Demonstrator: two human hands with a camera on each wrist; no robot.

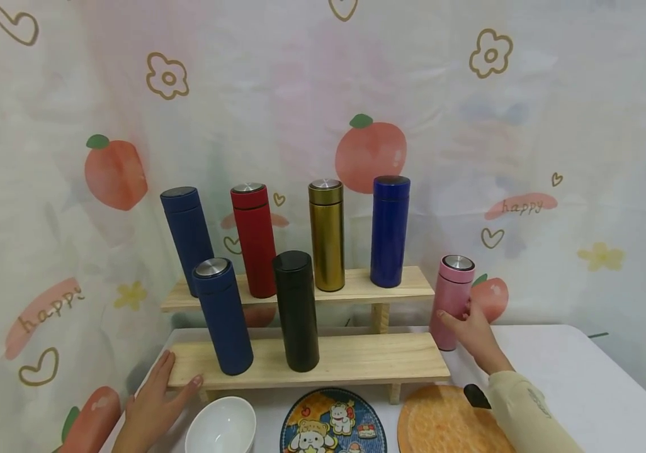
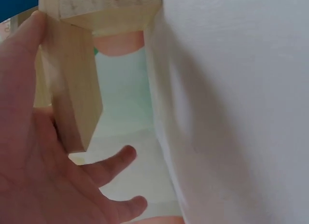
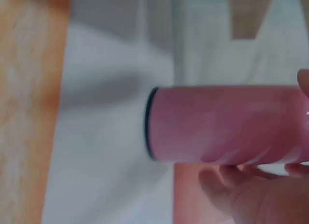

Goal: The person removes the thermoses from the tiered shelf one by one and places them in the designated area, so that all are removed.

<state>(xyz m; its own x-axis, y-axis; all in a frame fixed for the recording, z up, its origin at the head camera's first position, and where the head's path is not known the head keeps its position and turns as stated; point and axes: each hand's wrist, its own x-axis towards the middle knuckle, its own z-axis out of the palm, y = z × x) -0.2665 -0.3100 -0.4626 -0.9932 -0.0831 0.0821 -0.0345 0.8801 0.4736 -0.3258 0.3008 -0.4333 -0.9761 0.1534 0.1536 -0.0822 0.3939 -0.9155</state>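
Observation:
In the head view my right hand point(image 1: 477, 336) holds a pink thermos bottle point(image 1: 451, 302) upright beside the right end of a two-tier wooden rack. The thumb lies across its near side; in the right wrist view the fingers point(image 3: 227, 185) run along the other side, and the pink bottle's base point(image 3: 193, 125) appears off the tabletop. My left hand point(image 1: 153, 402) touches the left end of the lower shelf point(image 1: 368, 358). Its thumb lies at the front edge, and the left wrist view shows outstretched fingers point(image 2: 111, 168) near the wooden end point(image 2: 72, 89).
Two bottles, navy point(image 1: 223, 321) and black point(image 1: 296, 314), stand on the lower shelf. Navy point(image 1: 187, 233), red point(image 1: 255, 245), gold point(image 1: 327, 239) and blue point(image 1: 391, 233) ones stand on the upper shelf point(image 1: 357, 286). In front lie a white bowl point(image 1: 221, 428), cartoon mat point(image 1: 332, 421) and orange mat point(image 1: 442, 421).

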